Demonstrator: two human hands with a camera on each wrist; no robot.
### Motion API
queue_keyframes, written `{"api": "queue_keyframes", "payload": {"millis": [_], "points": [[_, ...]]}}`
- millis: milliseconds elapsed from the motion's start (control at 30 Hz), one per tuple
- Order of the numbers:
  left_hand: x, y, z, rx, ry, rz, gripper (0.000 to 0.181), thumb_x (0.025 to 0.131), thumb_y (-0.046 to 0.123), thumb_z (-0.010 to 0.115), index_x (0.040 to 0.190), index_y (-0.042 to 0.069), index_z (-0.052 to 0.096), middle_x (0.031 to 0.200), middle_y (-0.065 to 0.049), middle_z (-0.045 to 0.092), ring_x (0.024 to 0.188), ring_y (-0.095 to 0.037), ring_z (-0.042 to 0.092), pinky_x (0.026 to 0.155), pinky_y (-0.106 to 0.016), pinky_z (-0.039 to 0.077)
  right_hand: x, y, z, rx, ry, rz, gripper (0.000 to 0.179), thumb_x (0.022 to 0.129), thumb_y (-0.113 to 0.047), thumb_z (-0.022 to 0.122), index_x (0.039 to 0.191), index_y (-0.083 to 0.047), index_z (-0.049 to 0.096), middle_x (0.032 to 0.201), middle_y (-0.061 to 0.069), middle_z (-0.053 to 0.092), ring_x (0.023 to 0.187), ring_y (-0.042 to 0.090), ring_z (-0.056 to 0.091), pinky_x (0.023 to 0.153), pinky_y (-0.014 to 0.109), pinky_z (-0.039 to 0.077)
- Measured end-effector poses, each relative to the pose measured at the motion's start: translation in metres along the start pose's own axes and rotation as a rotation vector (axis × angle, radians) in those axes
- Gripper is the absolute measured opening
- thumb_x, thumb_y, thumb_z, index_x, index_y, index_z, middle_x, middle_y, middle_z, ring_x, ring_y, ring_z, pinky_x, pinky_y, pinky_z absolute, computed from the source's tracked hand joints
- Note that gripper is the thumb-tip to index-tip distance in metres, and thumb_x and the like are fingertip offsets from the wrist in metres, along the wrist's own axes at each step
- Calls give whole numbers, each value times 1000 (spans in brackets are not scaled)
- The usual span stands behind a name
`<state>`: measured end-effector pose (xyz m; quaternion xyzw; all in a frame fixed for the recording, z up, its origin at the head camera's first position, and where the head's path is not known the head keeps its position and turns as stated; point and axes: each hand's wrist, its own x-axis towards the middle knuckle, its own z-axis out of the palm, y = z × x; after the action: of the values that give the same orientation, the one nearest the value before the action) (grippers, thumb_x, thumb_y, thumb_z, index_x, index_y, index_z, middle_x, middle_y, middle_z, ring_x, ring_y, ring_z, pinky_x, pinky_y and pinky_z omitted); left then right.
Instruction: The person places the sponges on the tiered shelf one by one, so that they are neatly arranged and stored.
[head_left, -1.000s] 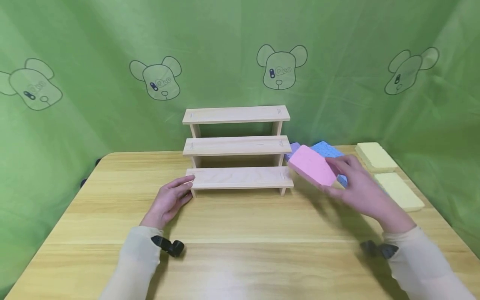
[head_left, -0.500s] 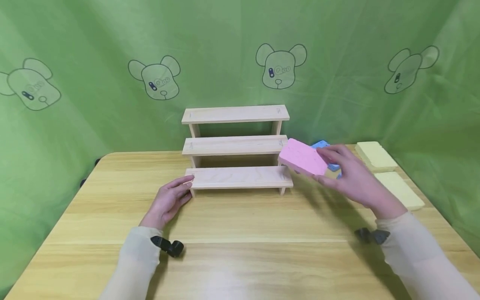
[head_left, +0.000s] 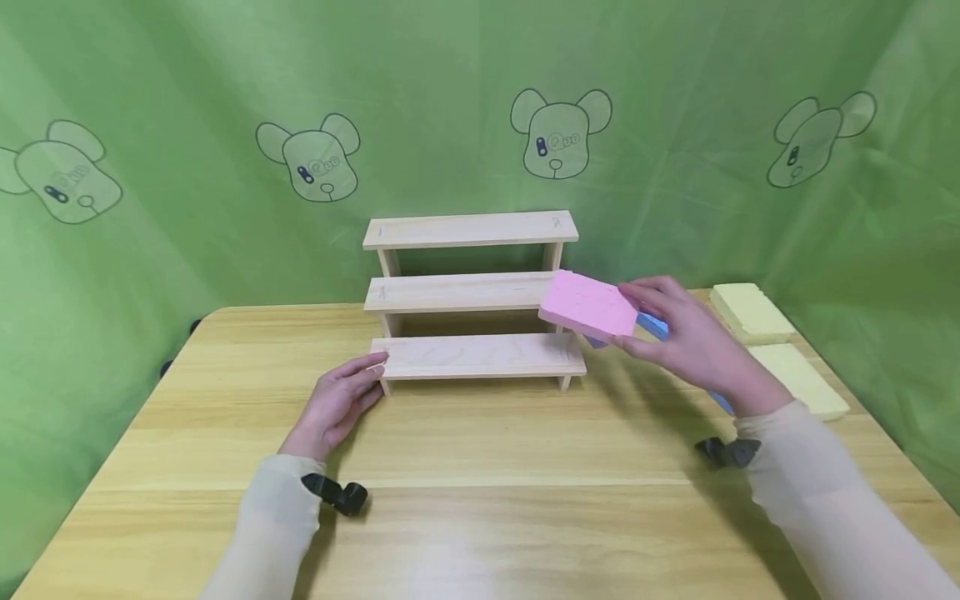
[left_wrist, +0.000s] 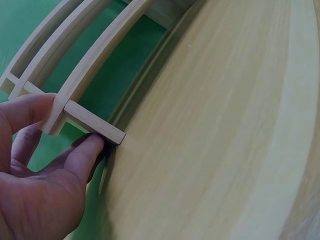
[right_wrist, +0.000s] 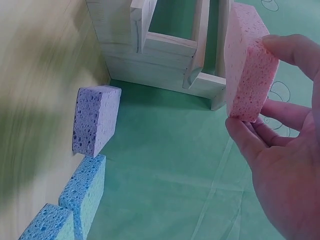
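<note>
A three-step wooden shelf (head_left: 480, 356) stands on the table, its steps rising toward the back. My left hand (head_left: 341, 408) holds the left end of its lowest step. In the left wrist view, a finger lies over the board's corner and the thumb (left_wrist: 87, 155) presses the leg below. My right hand (head_left: 690, 346) pinches a pink sponge (head_left: 587, 303) by its right end, thumb on one edge and fingers on the other. The sponge is raised and slightly tilted, overlapping the right end of the middle step in the head view. Its pores show in the right wrist view.
Right of the shelf lie a purple sponge (right_wrist: 95, 120) and blue sponges (right_wrist: 85, 192), mostly hidden behind my right hand in the head view. Two pale yellow sponges (head_left: 750, 312) lie along the table's right edge. A green curtain (head_left: 450, 150) hangs behind the table.
My right hand has carried the pink sponge leftward and a little up, from beside the shelf to in front of the middle step's right end. My left hand has stayed at the shelf.
</note>
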<state>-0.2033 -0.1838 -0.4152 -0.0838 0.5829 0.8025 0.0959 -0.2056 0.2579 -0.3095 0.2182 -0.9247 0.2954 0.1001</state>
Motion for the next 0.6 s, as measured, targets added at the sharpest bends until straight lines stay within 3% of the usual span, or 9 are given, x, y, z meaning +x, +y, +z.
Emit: {"api": "queue_keyframes", "payload": {"millis": [133, 333, 600], "points": [[-1, 1, 0, -3, 3, -2, 41, 96, -1, 59, 136, -6, 52, 148, -13, 42, 125, -25, 52, 103, -32, 47, 4, -2, 0, 5, -1, 7, 72, 84, -31, 79, 141, 3, 49, 136, 13, 46, 125, 40, 44, 101, 63, 38], [-2, 2, 1, 5, 2, -4, 40, 96, 0, 59, 136, -6, 53, 149, -13, 41, 125, -25, 52, 104, -32, 47, 14, -12, 1, 94, -13, 40, 72, 83, -28, 81, 141, 1, 50, 137, 11, 44, 130, 39, 42, 106, 63, 35], [-3, 3, 0, -3, -7, 0, 35, 96, -1, 60, 131, -2, 59, 149, -13, 41, 122, -24, 54, 103, -32, 47, 34, -22, 4, 113, -12, -8, 72, 82, -27, 81, 140, 1, 50, 137, 10, 45, 125, 35, 45, 105, 64, 34]]}}
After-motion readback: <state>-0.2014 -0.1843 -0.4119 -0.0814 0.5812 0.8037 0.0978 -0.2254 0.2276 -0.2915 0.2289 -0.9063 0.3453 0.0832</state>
